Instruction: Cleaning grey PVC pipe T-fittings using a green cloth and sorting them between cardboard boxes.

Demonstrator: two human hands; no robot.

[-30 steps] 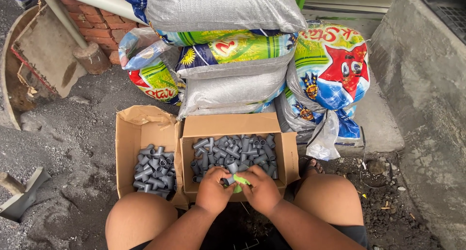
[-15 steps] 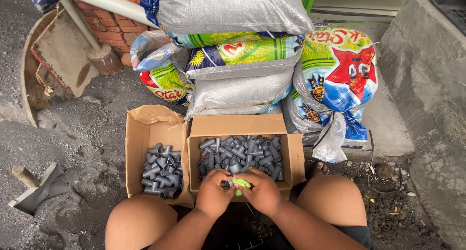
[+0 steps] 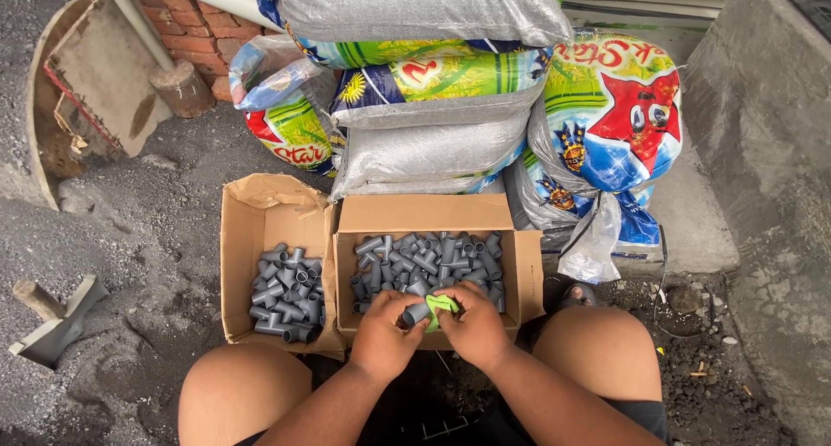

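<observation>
My left hand point(image 3: 383, 334) grips a grey plastic pipe fitting point(image 3: 415, 313) over the near edge of a cardboard box point(image 3: 424, 213). My right hand point(image 3: 472, 325) presses a green cloth point(image 3: 442, 307) against the fitting. Both hands meet between my bare knees. The box in front holds several grey pipe fittings point(image 3: 428, 262). A second, smaller cardboard box point(image 3: 245, 248) at the left holds several more grey fittings point(image 3: 286, 294).
Stacked woven sacks point(image 3: 433, 82) with colourful prints stand behind the boxes. A concrete block point(image 3: 762, 151) rises at the right. Bricks point(image 3: 186, 39), a pipe and a wooden board point(image 3: 95, 82) lie at the upper left. A trowel-like tool point(image 3: 52, 320) rests on the gravel ground at left.
The view has shifted slightly; my hands stay together at the box's near edge, working the green cloth on the fitting.
</observation>
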